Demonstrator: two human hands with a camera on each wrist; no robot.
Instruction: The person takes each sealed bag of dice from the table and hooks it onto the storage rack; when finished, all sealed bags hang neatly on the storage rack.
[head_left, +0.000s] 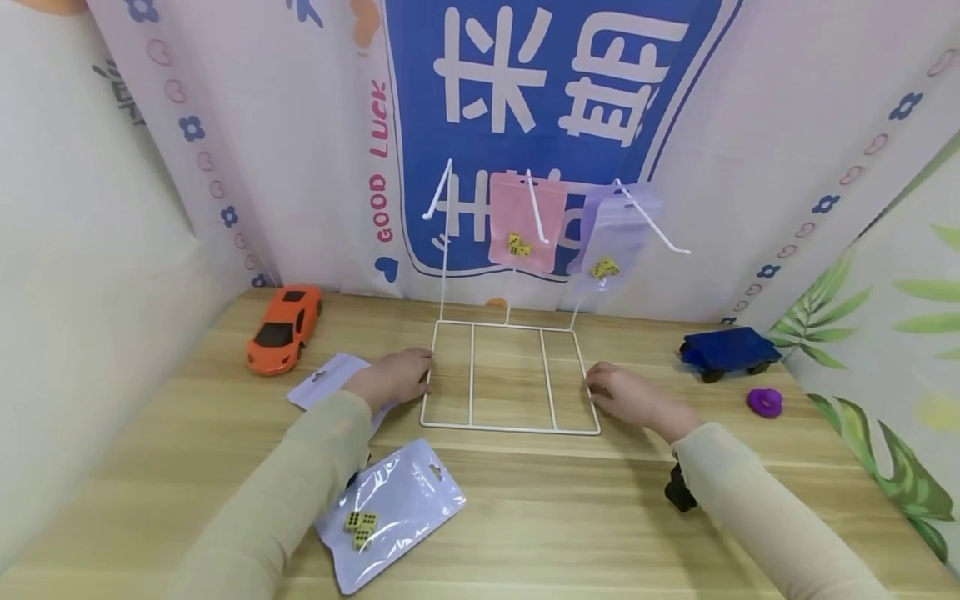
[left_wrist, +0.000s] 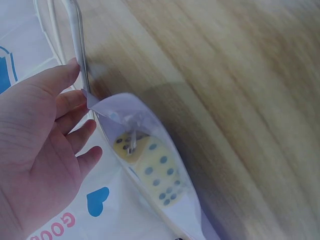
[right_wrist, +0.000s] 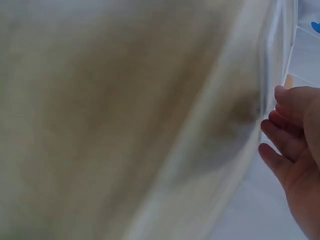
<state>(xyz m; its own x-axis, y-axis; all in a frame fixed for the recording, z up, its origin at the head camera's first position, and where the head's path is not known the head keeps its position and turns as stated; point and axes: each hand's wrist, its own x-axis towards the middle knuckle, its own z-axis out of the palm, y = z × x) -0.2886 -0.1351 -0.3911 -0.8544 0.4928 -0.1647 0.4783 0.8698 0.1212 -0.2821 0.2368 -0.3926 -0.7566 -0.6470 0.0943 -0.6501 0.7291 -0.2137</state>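
My left hand, fingers apart, touches the wire rack on the desk at nine o'clock; a pink dice pouch hangs at twelve. My right hand, also loosely spread, touches it at three, probably for steadiness.

With the rack as dial, the left hand touches its nine o'clock side, the right hand its three; a pink bag hangs at twelve, lilac bags at one; on the desk, an orange car stands past nine, a dice bag lies between seven and eight, a blue cart and purple hat at three
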